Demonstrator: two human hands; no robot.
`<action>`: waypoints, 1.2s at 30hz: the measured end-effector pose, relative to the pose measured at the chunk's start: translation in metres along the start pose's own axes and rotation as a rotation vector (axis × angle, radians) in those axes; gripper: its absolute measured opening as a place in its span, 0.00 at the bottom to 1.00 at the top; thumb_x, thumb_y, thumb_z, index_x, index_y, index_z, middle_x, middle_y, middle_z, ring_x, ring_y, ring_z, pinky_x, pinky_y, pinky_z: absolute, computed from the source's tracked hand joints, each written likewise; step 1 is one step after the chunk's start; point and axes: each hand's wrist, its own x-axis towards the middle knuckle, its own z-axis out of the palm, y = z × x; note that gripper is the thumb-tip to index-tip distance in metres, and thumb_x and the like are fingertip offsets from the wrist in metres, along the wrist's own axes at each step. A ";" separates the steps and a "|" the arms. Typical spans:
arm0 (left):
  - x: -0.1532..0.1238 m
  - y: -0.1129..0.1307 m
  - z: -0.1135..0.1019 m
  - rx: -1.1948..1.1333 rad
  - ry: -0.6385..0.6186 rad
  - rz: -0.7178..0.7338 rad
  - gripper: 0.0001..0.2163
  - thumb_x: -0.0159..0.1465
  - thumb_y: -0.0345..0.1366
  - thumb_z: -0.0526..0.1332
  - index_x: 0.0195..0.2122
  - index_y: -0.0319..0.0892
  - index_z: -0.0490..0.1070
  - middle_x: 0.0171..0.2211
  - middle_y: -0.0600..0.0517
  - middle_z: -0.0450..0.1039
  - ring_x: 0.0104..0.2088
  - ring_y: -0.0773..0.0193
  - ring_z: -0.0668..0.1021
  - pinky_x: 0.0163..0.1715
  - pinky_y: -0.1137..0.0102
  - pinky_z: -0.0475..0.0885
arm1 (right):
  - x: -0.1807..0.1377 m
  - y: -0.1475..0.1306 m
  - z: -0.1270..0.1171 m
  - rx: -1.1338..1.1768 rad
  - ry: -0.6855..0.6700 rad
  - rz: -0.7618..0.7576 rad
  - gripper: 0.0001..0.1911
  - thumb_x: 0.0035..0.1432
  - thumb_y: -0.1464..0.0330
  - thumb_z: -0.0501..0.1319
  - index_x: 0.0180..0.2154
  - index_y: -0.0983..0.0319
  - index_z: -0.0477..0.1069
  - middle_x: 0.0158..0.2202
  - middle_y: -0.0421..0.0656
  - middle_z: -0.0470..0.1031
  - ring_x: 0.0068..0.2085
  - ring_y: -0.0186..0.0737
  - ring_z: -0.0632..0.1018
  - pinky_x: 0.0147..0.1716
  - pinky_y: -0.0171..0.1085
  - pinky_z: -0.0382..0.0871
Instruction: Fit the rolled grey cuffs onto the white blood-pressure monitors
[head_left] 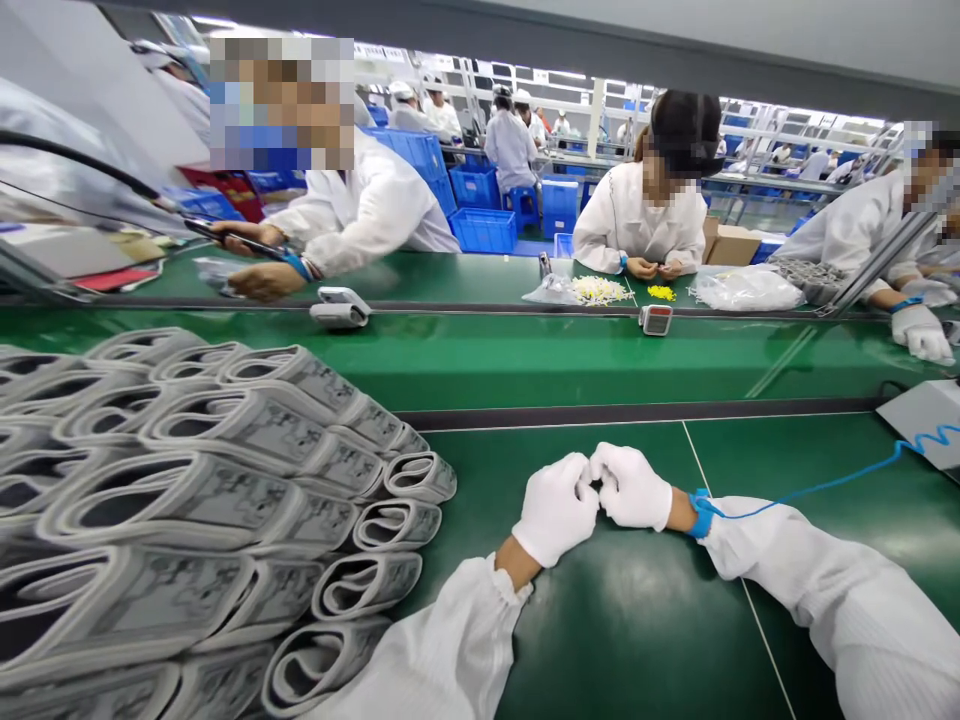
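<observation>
My left hand (559, 508), in a white glove, meets my right hand (631, 487), gloved alike, above the green work surface (600, 620). Both have their fingers curled inward, and the fingertips touch or nearly touch. Whatever may be between them is hidden by the gloves. Around my right wrist runs a blue wrist strap (703, 513) with a coiled cord. Left of my left hand, rolled grey fabric cuffs (217, 500) with printed markings are stacked in a large pile.
A green belt (525, 360) runs across beyond my hands. Small white devices, one at left (340, 308) and one at right (656, 320), sit at its far edge. Co-workers in white coats sit opposite, near small yellow parts (661, 293) and a plastic bag (750, 289). A grey box (926, 425) stands right.
</observation>
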 end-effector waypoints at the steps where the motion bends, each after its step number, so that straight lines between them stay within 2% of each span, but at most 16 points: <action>1: 0.000 0.000 0.000 -0.001 0.003 -0.001 0.06 0.55 0.27 0.54 0.26 0.46 0.59 0.23 0.54 0.68 0.24 0.62 0.69 0.27 0.66 0.57 | 0.000 0.000 0.000 -0.005 0.002 0.001 0.14 0.43 0.78 0.53 0.34 0.59 0.63 0.26 0.36 0.67 0.25 0.34 0.66 0.28 0.34 0.58; 5: 0.000 0.000 0.000 0.002 0.014 0.003 0.06 0.53 0.26 0.54 0.25 0.46 0.59 0.22 0.54 0.67 0.22 0.62 0.68 0.26 0.65 0.56 | 0.000 0.000 0.000 -0.026 0.008 0.010 0.14 0.42 0.78 0.51 0.33 0.59 0.63 0.26 0.36 0.66 0.24 0.34 0.64 0.27 0.33 0.55; 12: -0.003 0.000 0.001 -0.002 0.017 0.020 0.06 0.52 0.27 0.55 0.25 0.46 0.60 0.22 0.53 0.67 0.23 0.61 0.68 0.27 0.65 0.56 | -0.001 -0.001 0.000 -0.026 -0.009 0.018 0.13 0.41 0.78 0.52 0.32 0.59 0.61 0.28 0.37 0.68 0.25 0.34 0.65 0.28 0.34 0.57; 16: -0.001 0.000 0.001 -0.020 0.028 0.002 0.06 0.54 0.27 0.54 0.26 0.46 0.60 0.22 0.54 0.67 0.23 0.62 0.68 0.27 0.65 0.56 | 0.002 -0.002 0.001 -0.025 0.024 0.045 0.14 0.44 0.79 0.52 0.34 0.59 0.63 0.28 0.37 0.68 0.26 0.34 0.66 0.28 0.33 0.57; 25: 0.000 0.003 -0.002 -0.066 0.045 -0.033 0.06 0.56 0.26 0.55 0.29 0.45 0.62 0.25 0.55 0.69 0.24 0.63 0.70 0.28 0.68 0.60 | 0.001 -0.004 -0.001 -0.015 0.026 0.038 0.08 0.49 0.77 0.53 0.32 0.59 0.61 0.24 0.35 0.63 0.23 0.32 0.63 0.26 0.33 0.55; 30: 0.001 0.004 -0.002 -0.051 0.033 -0.067 0.06 0.54 0.27 0.55 0.28 0.46 0.61 0.25 0.55 0.69 0.25 0.62 0.70 0.29 0.67 0.59 | -0.001 -0.002 -0.001 -0.051 0.028 0.026 0.12 0.45 0.79 0.52 0.33 0.60 0.62 0.27 0.36 0.65 0.26 0.33 0.65 0.28 0.33 0.56; 36: 0.002 0.005 -0.001 -0.018 0.002 -0.114 0.08 0.51 0.26 0.56 0.26 0.46 0.59 0.23 0.55 0.67 0.24 0.61 0.70 0.27 0.65 0.57 | -0.001 0.000 0.000 -0.081 0.056 0.021 0.13 0.41 0.79 0.51 0.32 0.59 0.61 0.25 0.35 0.62 0.24 0.32 0.61 0.26 0.33 0.53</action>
